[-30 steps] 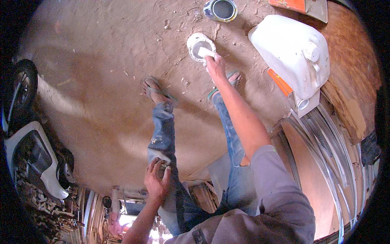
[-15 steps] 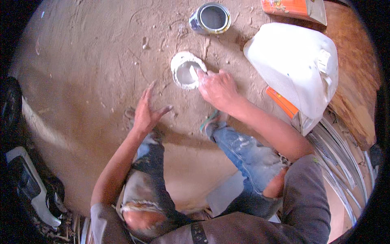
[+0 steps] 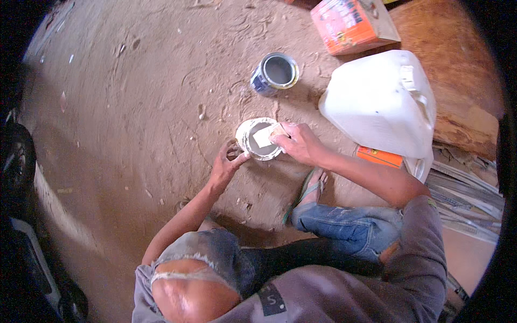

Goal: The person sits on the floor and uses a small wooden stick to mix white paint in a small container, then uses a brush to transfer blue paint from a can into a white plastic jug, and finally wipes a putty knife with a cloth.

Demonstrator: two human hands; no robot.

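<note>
Dusty ground point(image 3: 134, 97) bears a white-smeared tub point(image 3: 243, 134), what is left inside unclear; a pale tool point(image 3: 262, 138), pinched by the right hand point(image 3: 301, 144), is already at its mouth. The left hand point(image 3: 223, 167), curved and spread, flanks it, a can point(image 3: 261, 82) beyond.

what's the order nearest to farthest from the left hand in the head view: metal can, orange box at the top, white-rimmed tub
1. White-rimmed tub: close beside the left hand, to its right.
2. Metal can: beyond the tub, slightly to its right.
3. Orange box: toward the top right, past the can.
</note>
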